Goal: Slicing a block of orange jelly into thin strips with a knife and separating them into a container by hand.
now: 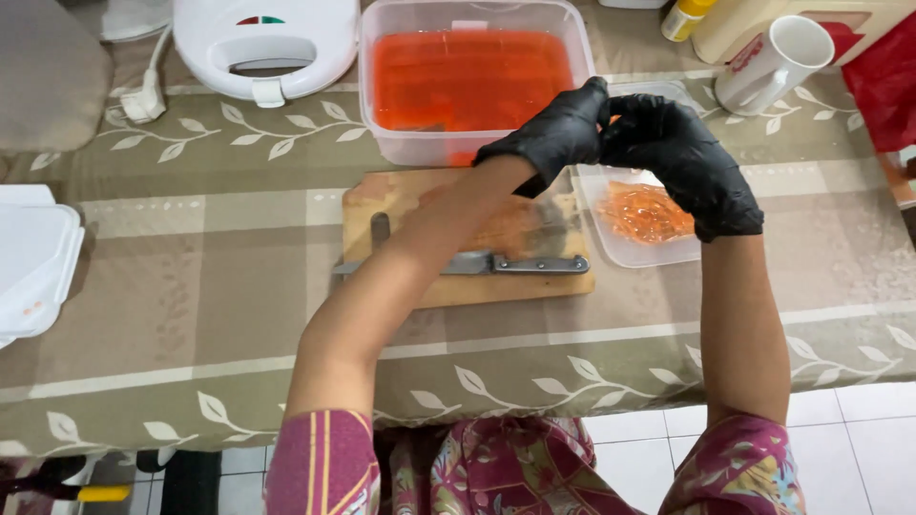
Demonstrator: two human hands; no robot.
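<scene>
Beige tablecloth with a leaf pattern covers a table, seen from above by the person at work. Both hands wear black gloves and meet in the air above the far side of the table. The left hand and the right hand touch at the fingertips, fingers curled together; a tiny bit of orange shows between them, but what they pinch cannot be told.

Below the hands lies a wooden cutting board with a heap of shredded orange food on it. A knife with a metal handle rests flat along the board's near edge, untouched. Just right of the board, under the right hand, stands a small clear container holding more of the orange shreds.

Behind the board sits a large clear tub filled with orange-red liquid. Further back are a white sandwich maker on the left and a white mug lying on its side on the right.
</scene>
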